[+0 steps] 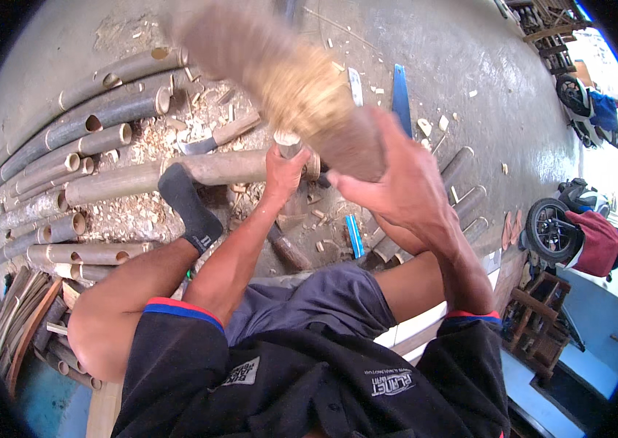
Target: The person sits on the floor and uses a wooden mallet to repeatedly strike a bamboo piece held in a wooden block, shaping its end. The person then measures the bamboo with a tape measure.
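Observation:
My right hand (407, 179) is closed around the handle end of a thick wooden mallet (298, 91), raised and smeared by motion. Below it, my left hand (285, 175) grips an upright chisel (288, 143). Only the pale, round top of its handle shows; the blade is hidden. This fist is at the right end of a bamboo pole (115, 179) lying across the floor. A foot in a dark sock (188, 201) presses on the pole. Just beyond the pole lies a hatchet-like tool with a wooden handle (236, 128), its blade among the shavings.
Several bamboo poles with cut holes (130, 69) lie at the left. Pale wood chips (148, 150) cover the floor around. A blue saw blade (401, 98) lies beyond my right hand, and a light-blue strip (354, 235) nearer. Motorbikes (554, 230) stand at the far right.

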The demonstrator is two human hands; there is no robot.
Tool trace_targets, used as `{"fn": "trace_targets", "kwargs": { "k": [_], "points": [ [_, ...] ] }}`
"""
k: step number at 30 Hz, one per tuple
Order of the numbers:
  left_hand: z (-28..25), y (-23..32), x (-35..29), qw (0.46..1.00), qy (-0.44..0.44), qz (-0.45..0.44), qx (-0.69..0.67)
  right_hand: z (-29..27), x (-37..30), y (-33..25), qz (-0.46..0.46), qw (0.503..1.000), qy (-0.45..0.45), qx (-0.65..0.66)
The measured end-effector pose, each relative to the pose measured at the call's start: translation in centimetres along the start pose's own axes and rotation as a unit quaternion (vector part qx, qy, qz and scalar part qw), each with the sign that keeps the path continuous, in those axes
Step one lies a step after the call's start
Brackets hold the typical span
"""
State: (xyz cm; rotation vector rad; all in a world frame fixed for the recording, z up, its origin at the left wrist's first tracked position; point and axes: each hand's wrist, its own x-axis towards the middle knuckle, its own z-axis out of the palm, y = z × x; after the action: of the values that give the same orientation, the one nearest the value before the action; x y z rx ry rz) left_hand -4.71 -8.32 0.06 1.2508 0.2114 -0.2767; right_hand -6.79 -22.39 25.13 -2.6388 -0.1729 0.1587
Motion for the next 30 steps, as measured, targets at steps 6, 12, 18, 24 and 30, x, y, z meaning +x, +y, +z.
{"fn": "trace_targets", "kwargs": {
  "k": [6, 12, 18, 24, 30],
  "points": [
    [-1.3, -3.1, 0.7, 0.915, -0.058, 0.310, 0.251, 3.2, -2.4, 1.6, 0.129, 0.970, -0.185, -0.091],
    [-1.8, -4.3, -1.2, 0.980, -0.162, 0.107, 0.046, 3.7, -6.1, 0.6, -0.029, 0.991, 0.094, 0.094],
    [-3.1, -9.3, -3.0, 0.967, -0.199, 0.156, 0.025, 5.3, -9.0, 0.7, 0.096, 0.992, -0.065, 0.049],
    [-3.0, -12.0, -3.6, 0.889, -0.290, -0.115, -0.336, 9.1, -12.4, 2.9, 0.154, 0.986, -0.065, -0.011],
    [-5.2, -15.7, -3.9, 0.736, -0.311, -0.218, -0.560, 9.0, -13.6, 0.5, 0.093, 0.991, -0.013, 0.093]
  ]
}}
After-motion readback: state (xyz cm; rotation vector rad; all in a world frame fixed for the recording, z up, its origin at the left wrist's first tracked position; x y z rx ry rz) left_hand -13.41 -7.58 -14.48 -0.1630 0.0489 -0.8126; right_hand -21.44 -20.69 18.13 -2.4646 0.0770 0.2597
